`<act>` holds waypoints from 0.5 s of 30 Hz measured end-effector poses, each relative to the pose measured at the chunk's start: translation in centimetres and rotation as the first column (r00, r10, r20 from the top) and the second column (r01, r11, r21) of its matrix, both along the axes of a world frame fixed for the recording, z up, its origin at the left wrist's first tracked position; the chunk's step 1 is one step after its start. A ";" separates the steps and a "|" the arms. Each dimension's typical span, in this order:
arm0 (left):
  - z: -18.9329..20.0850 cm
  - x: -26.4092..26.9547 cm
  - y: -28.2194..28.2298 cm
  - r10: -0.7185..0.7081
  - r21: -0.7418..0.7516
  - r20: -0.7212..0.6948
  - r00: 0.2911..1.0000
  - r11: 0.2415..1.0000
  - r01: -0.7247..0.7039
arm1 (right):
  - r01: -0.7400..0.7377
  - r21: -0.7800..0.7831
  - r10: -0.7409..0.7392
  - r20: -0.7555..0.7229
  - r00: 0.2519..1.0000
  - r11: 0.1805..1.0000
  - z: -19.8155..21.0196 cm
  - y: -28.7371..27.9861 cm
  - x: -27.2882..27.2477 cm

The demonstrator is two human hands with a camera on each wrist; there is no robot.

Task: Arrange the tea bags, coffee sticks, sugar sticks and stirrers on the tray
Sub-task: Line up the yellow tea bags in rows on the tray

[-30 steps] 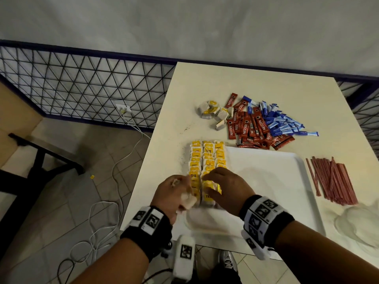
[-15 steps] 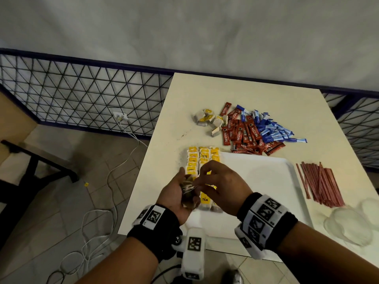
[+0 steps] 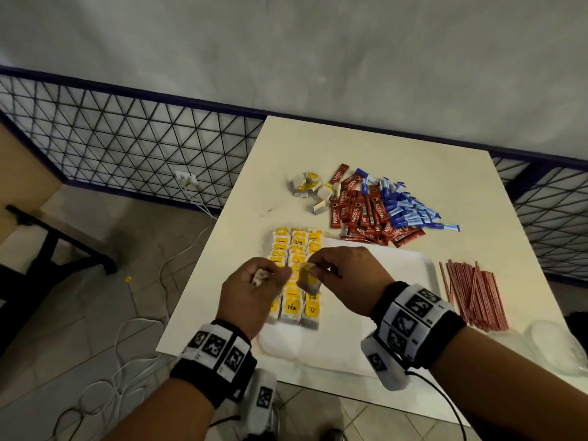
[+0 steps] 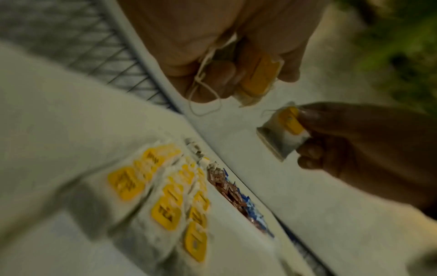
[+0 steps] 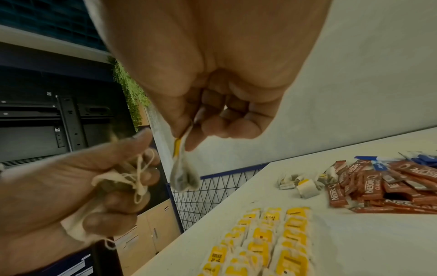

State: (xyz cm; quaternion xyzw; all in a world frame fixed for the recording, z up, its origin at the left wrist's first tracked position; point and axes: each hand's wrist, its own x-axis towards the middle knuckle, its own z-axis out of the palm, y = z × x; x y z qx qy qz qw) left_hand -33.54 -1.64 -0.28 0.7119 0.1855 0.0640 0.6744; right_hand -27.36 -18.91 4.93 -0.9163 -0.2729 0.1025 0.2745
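The table (image 3: 375, 148) carries the white tray (image 3: 381, 313), partly hidden by both hands. Rows of tea bags (image 3: 294, 249) fill its left side; tags read "TEA" and "RELAX". Behind the tray: red coffee sticks (image 3: 366, 214) marked "NESCAFE CLASSIC", blue sugar sticks (image 3: 410, 211) with unreadable print. Stirrers (image 3: 471, 294) lie right. The left hand (image 3: 251, 291) grips a bunched tea bag (image 5: 111, 179). The right hand (image 3: 346, 275) pinches a yellow-tagged tea bag (image 3: 307, 276) above the rows.

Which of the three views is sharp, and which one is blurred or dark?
Head view: sharp, evenly lit, "TEA" readable on the tea bags. Left wrist view: dim, motion-blurred, tag print unreadable. Right wrist view: brighter, coffee sticks readable; left hand slightly smeared.
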 end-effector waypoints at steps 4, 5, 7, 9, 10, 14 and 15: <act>0.5 0.1 -0.6 -0.282 0.151 -0.044 0.959 0.947 0.285 | -0.062 0.002 0.062 -0.033 0.998 0.998 0.0 -0.3 0.2; 0.3 0.3 -0.6 -0.340 0.171 -0.078 0.937 0.922 0.348 | -0.084 -0.004 0.084 -0.043 0.996 0.996 -0.1 -0.3 0.2; -0.5 0.4 -0.5 -0.409 0.267 -0.161 0.898 0.858 0.438 | -0.108 -0.031 0.106 -0.067 0.992 0.994 -0.6 -0.5 0.2; -1.6 0.4 -0.4 -0.431 0.332 -0.279 0.858 0.795 0.508 | -0.109 -0.087 0.098 -0.128 0.987 0.990 -1.6 -0.6 0.1; -2.2 0.4 -0.5 -0.438 0.353 -0.331 0.836 0.764 0.540 | -0.107 -0.120 0.086 -0.168 0.982 0.987 -2.3 -0.6 -0.1; -3.8 -0.3 -1.2 -0.429 0.433 -0.492 0.758 0.635 0.640 | -0.091 -0.214 0.017 -0.328 0.944 0.973 -6.2 -0.5 -1.3; -4.0 -0.6 -1.2 -0.424 0.452 -0.517 0.744 0.603 0.658 | -0.092 -0.229 0.005 -0.358 0.934 0.969 -7.1 -0.5 -1.6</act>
